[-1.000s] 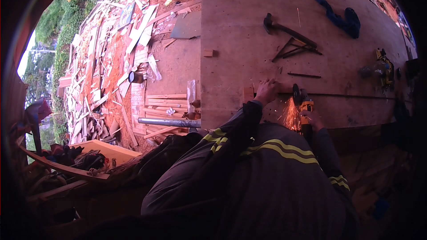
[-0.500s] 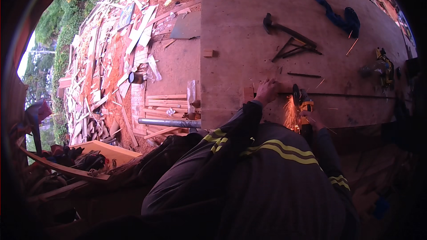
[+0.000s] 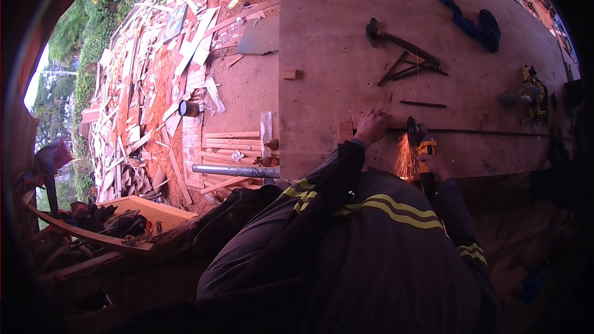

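Angle grinder (image 3: 427, 148) is gripped in the right hand (image 3: 438, 166) over the near edge of the table (image 3: 334, 25). Sparks (image 3: 405, 159) are being thrown nearward, so grinding's underway, I guess; what's left can't be told. Wood block (image 3: 396, 122) is covered by the left hand (image 3: 371, 127), grip unclear. Near side's crowded by the body (image 3: 383, 247); more room's offered toward the hammer (image 3: 405, 48), far side.

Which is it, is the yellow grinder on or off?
On: orange sparks spray down near the disc of the grinder in the right hand.

The grinder (image 3: 427, 148) is yellow, the sparks (image 3: 405, 158) orange, the yellow-striped garment (image 3: 377, 241) seemingly grey.
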{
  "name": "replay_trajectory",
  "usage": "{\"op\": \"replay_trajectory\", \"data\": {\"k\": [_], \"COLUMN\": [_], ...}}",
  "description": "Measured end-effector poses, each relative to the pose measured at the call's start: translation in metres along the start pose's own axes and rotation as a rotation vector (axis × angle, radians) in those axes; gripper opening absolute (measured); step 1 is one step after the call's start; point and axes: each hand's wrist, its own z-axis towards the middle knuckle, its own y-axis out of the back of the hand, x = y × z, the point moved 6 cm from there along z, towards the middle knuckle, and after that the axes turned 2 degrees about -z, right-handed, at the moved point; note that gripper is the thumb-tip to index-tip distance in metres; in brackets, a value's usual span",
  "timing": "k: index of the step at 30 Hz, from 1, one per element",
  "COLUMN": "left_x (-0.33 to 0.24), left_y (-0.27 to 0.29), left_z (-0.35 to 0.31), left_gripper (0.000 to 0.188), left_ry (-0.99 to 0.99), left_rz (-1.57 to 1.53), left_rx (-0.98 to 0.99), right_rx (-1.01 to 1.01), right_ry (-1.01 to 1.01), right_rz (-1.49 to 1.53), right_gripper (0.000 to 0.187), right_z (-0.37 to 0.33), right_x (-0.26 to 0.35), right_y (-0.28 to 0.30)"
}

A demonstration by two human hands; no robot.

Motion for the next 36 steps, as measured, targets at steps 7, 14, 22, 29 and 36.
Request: {"op": "replay_trajectory", "data": {"k": [7,14,22,29,36], "left_x": [0.003,0.003,0.005,0.000,-0.028], "left_y": [-0.003,-0.001,-0.005,0.010,0.004], "left_z": [0.002,-0.001,0.002,-0.014,-0.055], "left_gripper": [0.038,0.043,0.044,0.047,0.045], "left_ry": [-0.015,0.008,0.057,-0.058,0.006], "left_rz": [0.011,0.007,-0.051,-0.040,0.169], "left_rx": [-0.007,-0.012,0.018,-0.025,-0.071], "right_rx": [0.016,0.006,0.083,0.112,0.040], "right_ry": [0.047,0.113,0.015,0.126,0.158], "right_rz": [-0.008,-0.061,0.259,0.427,0.606], "right_gripper": [0.017,0.014,0.026,0.021,0.027], "right_z": [0.003,-0.006,-0.023,-0.059,-0.077], "right_x": [-0.001,0.012,-0.007,0.006,-0.005], "right_y": [-0.002,-0.002,0.012,0.025,0.059]}}
